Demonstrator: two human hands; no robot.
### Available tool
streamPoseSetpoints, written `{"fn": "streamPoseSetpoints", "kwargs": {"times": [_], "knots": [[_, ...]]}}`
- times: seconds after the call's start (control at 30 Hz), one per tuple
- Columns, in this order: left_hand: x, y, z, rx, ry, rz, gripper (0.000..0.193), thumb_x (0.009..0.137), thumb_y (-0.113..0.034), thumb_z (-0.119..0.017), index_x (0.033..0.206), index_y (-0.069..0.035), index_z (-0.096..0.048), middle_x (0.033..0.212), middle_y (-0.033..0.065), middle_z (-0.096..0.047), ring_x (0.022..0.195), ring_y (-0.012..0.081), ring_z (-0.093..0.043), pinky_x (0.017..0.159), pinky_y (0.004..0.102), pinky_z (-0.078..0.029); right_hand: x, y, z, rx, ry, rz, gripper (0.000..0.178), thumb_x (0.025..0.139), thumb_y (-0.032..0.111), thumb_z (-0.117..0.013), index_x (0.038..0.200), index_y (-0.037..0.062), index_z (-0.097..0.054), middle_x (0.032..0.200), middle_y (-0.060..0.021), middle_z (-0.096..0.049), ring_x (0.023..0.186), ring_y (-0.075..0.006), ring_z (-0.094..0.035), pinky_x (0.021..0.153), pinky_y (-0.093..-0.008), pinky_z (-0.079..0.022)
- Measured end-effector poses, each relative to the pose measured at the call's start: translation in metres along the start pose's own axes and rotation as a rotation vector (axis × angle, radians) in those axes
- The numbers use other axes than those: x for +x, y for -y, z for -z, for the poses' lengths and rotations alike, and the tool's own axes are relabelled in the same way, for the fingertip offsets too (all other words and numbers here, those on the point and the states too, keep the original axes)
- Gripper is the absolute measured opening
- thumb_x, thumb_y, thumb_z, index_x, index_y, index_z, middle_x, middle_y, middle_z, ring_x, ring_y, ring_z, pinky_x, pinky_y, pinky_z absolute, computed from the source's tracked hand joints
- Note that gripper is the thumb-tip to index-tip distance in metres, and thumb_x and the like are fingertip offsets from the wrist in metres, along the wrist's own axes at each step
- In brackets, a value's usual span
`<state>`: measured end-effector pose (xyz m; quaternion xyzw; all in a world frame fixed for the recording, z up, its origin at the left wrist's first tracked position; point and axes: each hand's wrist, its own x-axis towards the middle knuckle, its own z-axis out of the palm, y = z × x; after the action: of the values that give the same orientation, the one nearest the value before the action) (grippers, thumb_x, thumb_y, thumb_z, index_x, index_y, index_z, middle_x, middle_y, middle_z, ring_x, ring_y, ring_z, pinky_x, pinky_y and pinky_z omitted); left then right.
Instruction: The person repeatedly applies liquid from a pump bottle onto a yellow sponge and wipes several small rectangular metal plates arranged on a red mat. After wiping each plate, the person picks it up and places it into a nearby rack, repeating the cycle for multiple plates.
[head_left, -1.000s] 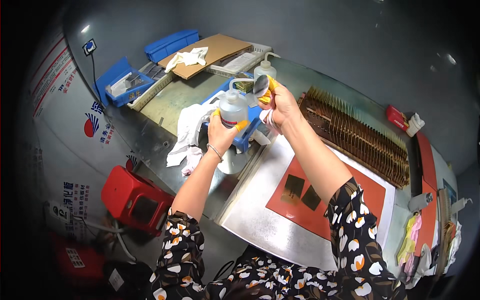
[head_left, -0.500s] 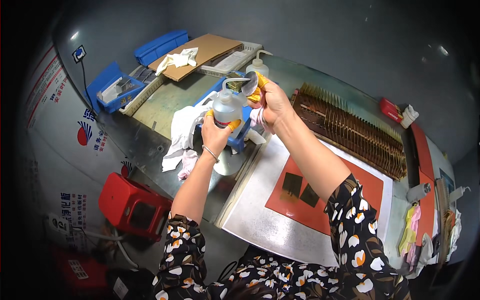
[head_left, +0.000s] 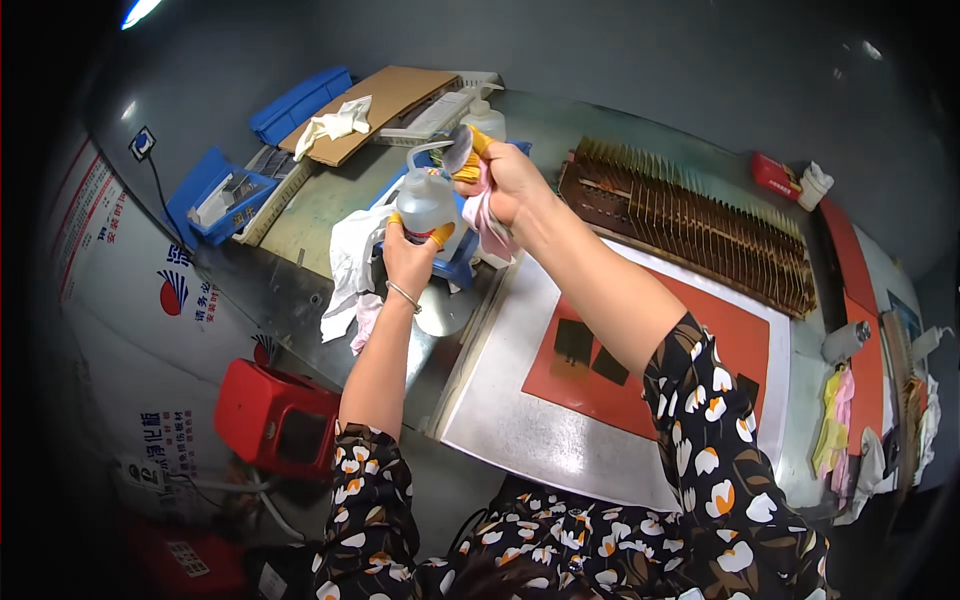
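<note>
White cloth: lies bunched on the table [head_left: 305, 300] against the blue tray's left side; white cloth [head_left: 350, 262] is close under the left forearm, so a low sweep of that arm could snag it.
Left hand: left hand [head_left: 408, 262], yellow cots on thumb and a finger; grip closed round the lower body of the wash bottle.
Wash bottle: translucent wash bottle [head_left: 427, 203], about upright above the blue tray [head_left: 457, 272]; whether its base touches anything cannot be told. Soft-looking wall; too hard a squeeze could overshoot liquid, and a wet cot could let it slip.
Nozzle: bent spout [head_left: 430, 148] ends right at the grey piece; contact or small gap, cannot tell. A shift of either hand would likely send the jet wide.
Grey rounded piece: grey rounded piece [head_left: 458, 153], held up at the right hand's fingertips, nature unclear. Thin hold; if liquid gets under the fingers, it could slide out and drop.
Pink cloth: pink cloth [head_left: 487, 225] hangs below the same hand; loose end could drag on the tray or catch drips.
Right hand: right hand [head_left: 508, 182], grip pinched shut on the piece, cloth gathered in too; double load may loosen either.
Dark plates: dark plates [head_left: 573, 342] lie on the orange-red mat [head_left: 715, 330] beside the right forearm; drips from a swinging cloth could spot them.
</note>
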<state>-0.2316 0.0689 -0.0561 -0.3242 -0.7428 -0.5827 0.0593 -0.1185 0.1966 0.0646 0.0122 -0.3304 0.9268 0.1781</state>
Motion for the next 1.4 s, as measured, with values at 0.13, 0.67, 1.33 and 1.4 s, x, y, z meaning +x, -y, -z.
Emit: {"fn": "streamPoseSetpoints", "kwargs": {"times": [0.13, 0.67, 1.33, 1.4], "knots": [[-0.001, -0.011, 0.002, 0.041, -0.003, -0.048, 0.051, 0.063, -0.017, -0.078, 0.103, 0.004, -0.055, 0.093, 0.0141, -0.062, 0.084, 0.025, -0.061, 0.074, 0.0345, -0.049, -0.002, 0.0, -0.004, 0.037, -0.035, -0.012, 0.018, 0.094, 0.013, -0.038, 0.085, 0.0103, -0.053, 0.068, -0.002, -0.053, 0.051, -0.0107, -0.046, 0.041, -0.0233, -0.033], [-0.177, -0.12, -0.005, 0.025, 0.61, -0.591, 0.053, 0.076, -0.011, -0.069, 0.124, -0.001, -0.049, 0.117, 0.0151, -0.057, 0.109, 0.0303, -0.053, 0.096, 0.037, -0.038, -0.308, 0.143, 0.058, -1.444, -0.556, -0.069, 0.02, 0.093, 0.025, -0.053, 0.084, 0.0082, -0.058, 0.062, 0.0051, -0.046, 0.05, -0.0008, -0.04, 0.041, -0.0181, -0.031], [-0.304, -0.178, -0.094, 0.286, 1.076, -0.727, 0.062, 0.073, -0.04, -0.068, 0.118, 0.0, -0.055, 0.134, 0.0086, -0.046, 0.096, 0.0252, -0.047, 0.079, 0.0373, -0.038, -0.37, 0.066, 0.163, -2.081, 0.202, 0.013, 0.009, 0.067, 0.009, -0.06, 0.074, 0.006, -0.056, 0.068, -0.0121, -0.06, 0.066, -0.0334, -0.06, 0.056, -0.0434, -0.046], [-0.304, -0.178, -0.095, 0.264, 1.034, -0.741, 0.059, 0.072, -0.037, -0.069, 0.116, 0.0, -0.056, 0.134, 0.0086, -0.047, 0.095, 0.0252, -0.047, 0.079, 0.0381, -0.038, -0.361, 0.08, 0.166, -2.138, 0.047, -0.013, 0.009, 0.066, 0.007, -0.06, 0.073, 0.0063, -0.055, 0.067, -0.0117, -0.06, 0.066, -0.0329, -0.06, 0.057, -0.0437, -0.047]]}}
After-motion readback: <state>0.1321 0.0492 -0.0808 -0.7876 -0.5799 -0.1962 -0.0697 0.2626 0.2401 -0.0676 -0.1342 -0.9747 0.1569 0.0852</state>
